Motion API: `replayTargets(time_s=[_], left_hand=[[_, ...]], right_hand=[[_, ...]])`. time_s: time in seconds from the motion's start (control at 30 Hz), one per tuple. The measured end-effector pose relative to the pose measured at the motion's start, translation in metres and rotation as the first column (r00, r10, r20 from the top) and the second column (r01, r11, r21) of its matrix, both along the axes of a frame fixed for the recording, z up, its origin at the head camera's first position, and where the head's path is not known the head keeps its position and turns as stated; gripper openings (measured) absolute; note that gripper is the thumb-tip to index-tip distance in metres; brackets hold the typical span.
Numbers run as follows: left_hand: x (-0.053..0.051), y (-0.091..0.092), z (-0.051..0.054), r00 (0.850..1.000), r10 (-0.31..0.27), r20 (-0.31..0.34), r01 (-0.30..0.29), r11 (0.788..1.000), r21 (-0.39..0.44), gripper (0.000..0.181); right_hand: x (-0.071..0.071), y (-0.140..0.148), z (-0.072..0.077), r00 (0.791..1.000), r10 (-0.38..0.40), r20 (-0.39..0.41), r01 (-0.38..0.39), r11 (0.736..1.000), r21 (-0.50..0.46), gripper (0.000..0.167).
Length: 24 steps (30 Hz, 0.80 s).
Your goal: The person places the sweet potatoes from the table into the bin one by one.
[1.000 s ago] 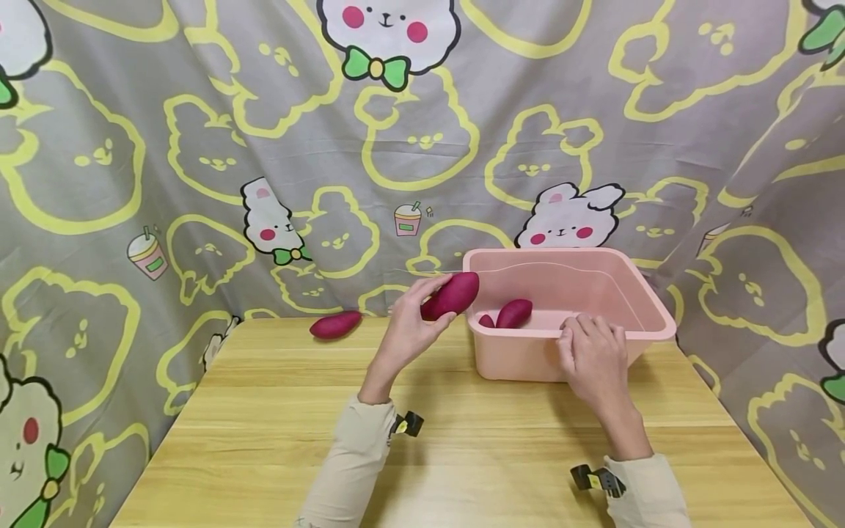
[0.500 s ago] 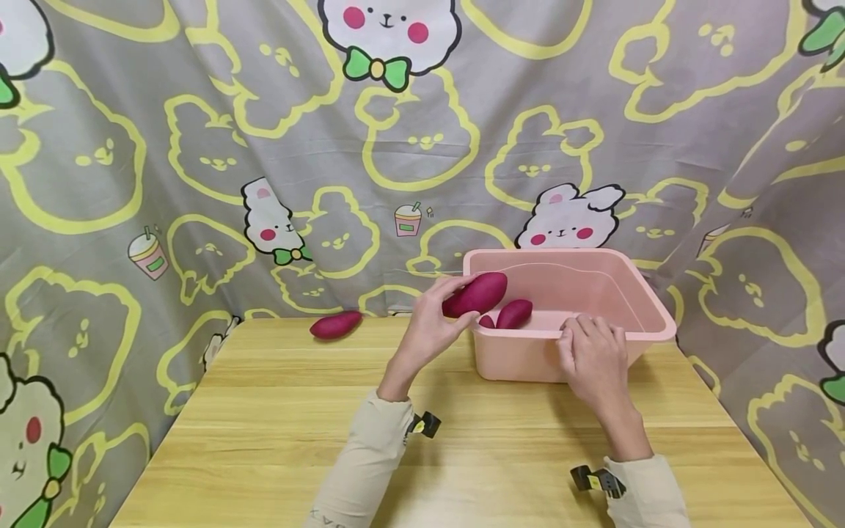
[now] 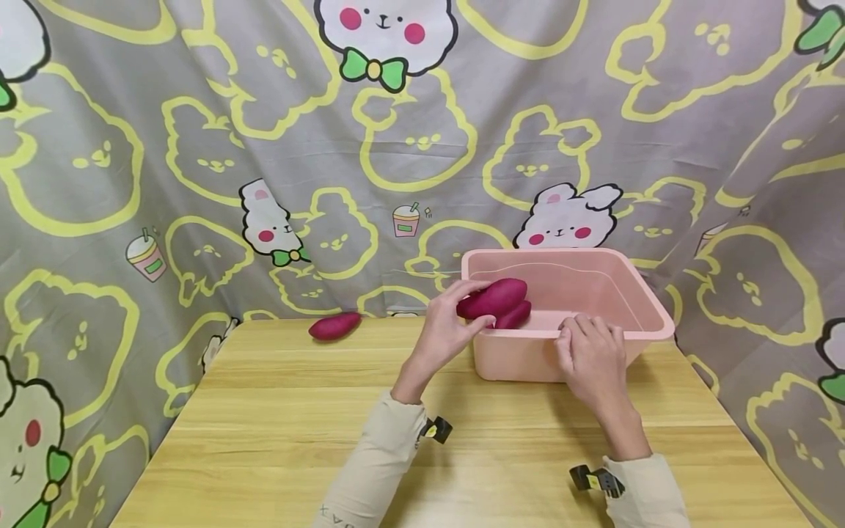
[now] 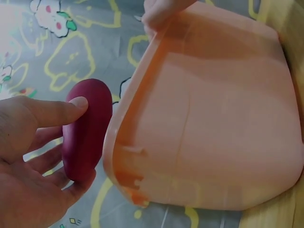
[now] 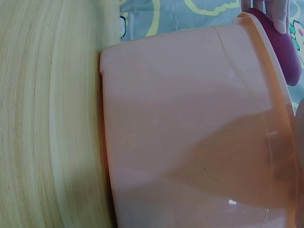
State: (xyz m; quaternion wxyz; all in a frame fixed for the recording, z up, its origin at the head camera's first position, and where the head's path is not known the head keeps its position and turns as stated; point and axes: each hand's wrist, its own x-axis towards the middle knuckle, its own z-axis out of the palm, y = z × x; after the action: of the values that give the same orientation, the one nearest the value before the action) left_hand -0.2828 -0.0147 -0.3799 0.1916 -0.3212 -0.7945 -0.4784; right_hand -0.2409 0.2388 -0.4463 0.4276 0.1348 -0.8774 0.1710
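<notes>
My left hand grips a purple sweet potato between thumb and fingers, over the left end of a pink plastic bin. In the left wrist view that sweet potato appears beside the bin's rim, the thumb across its top. Below the held one, another sweet potato lies inside the bin, partly covered. My right hand holds the bin's near rim, fingers curled over it. Only a sliver of the right hand shows at the right wrist view's edge.
One more sweet potato lies near the table's back left edge. The bin stands at the back right of the wooden table. A patterned grey curtain hangs close behind and along both sides.
My left hand has carried the sweet potato rightward from outside the bin's left wall to above its inside, slightly lower now. The right hand has stayed on the rim.
</notes>
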Motion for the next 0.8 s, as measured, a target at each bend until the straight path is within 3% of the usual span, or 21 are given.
replayTargets(time_s=[0.33,0.67,0.8], left_hand=[[-0.001,0.011,-0.002,1.0,-0.01,-0.028,0.009,1.0,-0.016,0.048],[-0.001,0.016,-0.011,0.999,0.023,-0.042,-0.024,1.0,-0.008,0.045],[-0.002,0.019,-0.013,0.999,0.008,-0.048,-0.009,1.0,-0.025,0.041]], right_hand=[[0.001,0.001,0.0,1.0,-0.01,-0.002,0.01,1.0,0.005,0.03],[-0.002,0.001,-0.002,1.0,-0.005,-0.025,0.005,1.0,0.014,0.032],[-0.002,0.001,-0.002,1.0,-0.005,-0.027,0.005,1.0,0.01,0.033]])
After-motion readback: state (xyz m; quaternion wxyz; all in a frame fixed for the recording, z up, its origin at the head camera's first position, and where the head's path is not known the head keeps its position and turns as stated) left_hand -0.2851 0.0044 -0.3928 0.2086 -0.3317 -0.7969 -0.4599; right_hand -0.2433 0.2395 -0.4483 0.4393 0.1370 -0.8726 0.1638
